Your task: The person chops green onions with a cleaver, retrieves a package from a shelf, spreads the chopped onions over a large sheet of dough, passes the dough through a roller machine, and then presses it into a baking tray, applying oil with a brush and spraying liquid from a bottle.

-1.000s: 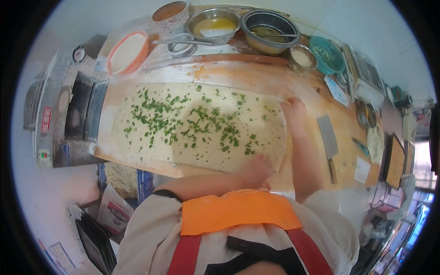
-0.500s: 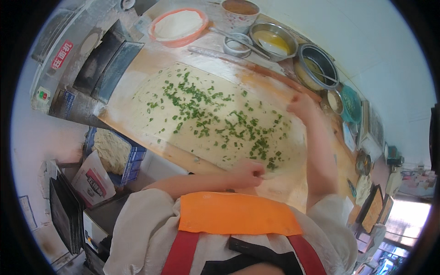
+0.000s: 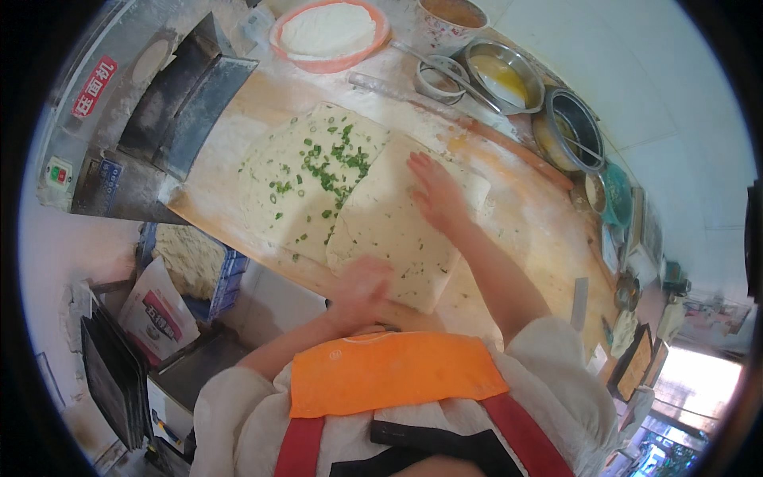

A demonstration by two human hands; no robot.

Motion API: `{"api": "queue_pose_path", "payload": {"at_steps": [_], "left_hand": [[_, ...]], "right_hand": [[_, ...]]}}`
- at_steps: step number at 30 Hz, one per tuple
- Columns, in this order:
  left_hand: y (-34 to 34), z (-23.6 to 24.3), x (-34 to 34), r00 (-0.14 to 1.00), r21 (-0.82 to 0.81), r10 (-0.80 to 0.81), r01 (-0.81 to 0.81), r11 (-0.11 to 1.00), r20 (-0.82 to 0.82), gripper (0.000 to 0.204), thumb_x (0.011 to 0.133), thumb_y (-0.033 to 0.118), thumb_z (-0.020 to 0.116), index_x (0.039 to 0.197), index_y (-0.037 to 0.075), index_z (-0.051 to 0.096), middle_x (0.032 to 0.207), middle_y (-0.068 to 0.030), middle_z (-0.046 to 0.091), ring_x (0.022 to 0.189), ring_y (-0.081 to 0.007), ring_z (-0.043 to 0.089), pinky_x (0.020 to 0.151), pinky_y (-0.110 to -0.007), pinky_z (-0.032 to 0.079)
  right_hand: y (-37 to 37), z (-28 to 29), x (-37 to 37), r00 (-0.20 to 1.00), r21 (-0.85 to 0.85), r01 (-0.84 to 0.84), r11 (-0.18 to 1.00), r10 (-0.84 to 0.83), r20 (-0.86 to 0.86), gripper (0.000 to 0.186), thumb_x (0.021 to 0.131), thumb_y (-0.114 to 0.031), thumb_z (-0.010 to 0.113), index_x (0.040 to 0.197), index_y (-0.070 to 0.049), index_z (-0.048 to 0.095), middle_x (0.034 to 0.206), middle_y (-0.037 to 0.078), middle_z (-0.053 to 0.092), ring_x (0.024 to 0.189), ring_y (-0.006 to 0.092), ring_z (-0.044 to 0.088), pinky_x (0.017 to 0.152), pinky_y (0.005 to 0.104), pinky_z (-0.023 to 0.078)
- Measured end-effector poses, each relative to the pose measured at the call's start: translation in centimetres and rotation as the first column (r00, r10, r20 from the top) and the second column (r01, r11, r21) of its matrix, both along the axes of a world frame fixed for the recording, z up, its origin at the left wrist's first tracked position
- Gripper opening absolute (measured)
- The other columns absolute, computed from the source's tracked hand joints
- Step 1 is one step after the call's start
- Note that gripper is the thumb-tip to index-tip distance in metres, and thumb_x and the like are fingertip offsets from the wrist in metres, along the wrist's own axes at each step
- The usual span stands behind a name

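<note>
With its long axis running along the worktop (image 3: pixel 548 238)'s near edge, the dough sheet (image 3: pixel 262 187) is doubled leftward over chopped scallions (image 3: pixel 338 171). The flap (image 3: pixel 385 226)'s near side is overlapped by the blurred left hand (image 3: pixel 362 290), whose grip cannot be told; its far side by the right hand (image 3: pixel 437 191), fingers spread, nothing clamped.

Hands (image 3: pixel 434 193) apart, right farther forward

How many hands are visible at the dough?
2: the left hand is at the near edge of the dough, the right hand toward its far edge. None seems hidden.
</note>
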State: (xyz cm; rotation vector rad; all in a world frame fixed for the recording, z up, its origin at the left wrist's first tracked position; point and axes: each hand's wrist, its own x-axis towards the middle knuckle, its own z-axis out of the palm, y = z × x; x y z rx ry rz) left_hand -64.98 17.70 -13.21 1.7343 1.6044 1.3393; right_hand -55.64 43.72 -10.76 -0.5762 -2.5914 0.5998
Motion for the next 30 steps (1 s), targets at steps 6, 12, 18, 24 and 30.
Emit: {"api": "queue_pose_path", "payload": {"at_steps": [6,12,18,24,30], "left_hand": [[5.0,1.5,6.8,0.767,-0.243,-0.432,0.357,0.902,-0.474,0.069,0.083,0.036,0.065,0.137,-0.003,0.044,0.153,-0.0165,0.031,0.144,-0.0317,0.025,0.112,-0.057,0.023],[4.9,0.2,7.5,0.682,-0.245,-0.401,0.319,0.916,-0.612,0.070,0.085,0.032,0.060,0.141,-0.004,0.040,0.155,-0.0163,0.028,0.146,-0.0325,0.022,0.115,-0.056,0.020],[5.2,1.5,6.6,0.877,-0.155,-0.454,0.476,0.865,0.160,0.048,0.086,0.008,0.049,0.133,-0.003,0.050,0.148,-0.0179,0.041,0.138,-0.0340,0.035,0.115,-0.049,0.024],[1.6,5.7,-5.5,0.357,0.117,-0.098,-0.031,0.993,0.929,0.040,0.078,-0.003,0.049,0.115,-0.002,0.061,0.133,-0.0166,0.056,0.130,-0.0303,0.046,0.111,-0.046,0.034],[-1.5,8.3,-18.3,0.083,-0.105,0.200,-0.629,0.770,0.976,0.042,0.078,-0.002,0.049,0.120,-0.004,0.054,0.126,-0.0195,0.058,0.129,-0.0285,0.047,0.109,-0.042,0.034]], "right_hand": [[-2.2,-1.9,2.3,0.964,0.159,-0.059,0.986,0.015,0.265,0.055,0.090,-0.029,0.061,0.140,-0.011,0.049,0.154,0.012,0.034,0.143,0.0339,0.028,0.116,0.0559,0.019],[1.8,-0.1,7.1,0.779,-0.249,0.626,0.739,-0.609,0.152,0.071,0.077,-0.035,0.075,0.137,-0.006,0.050,0.127,0.018,0.058,0.120,0.0337,0.053,0.100,0.0452,0.042],[5.7,1.5,6.5,0.671,-0.925,0.285,0.251,-0.741,0.006,0.050,0.069,-0.010,0.077,0.114,0.003,0.060,0.082,0.010,0.065,0.058,0.0160,0.062,0.047,0.0289,0.048],[6.9,8.8,-9.9,0.827,-0.896,0.252,0.366,-0.562,0.003,0.037,0.067,-0.002,0.075,0.101,0.002,0.062,0.076,0.007,0.061,0.054,0.0181,0.057,0.045,0.0297,0.046],[6.8,5.8,-26.5,0.878,-0.977,0.016,0.214,-0.470,-0.088,0.026,0.076,-0.009,0.073,0.099,-0.002,0.063,0.078,0.011,0.062,0.063,0.0226,0.062,0.050,0.0318,0.049]]}}
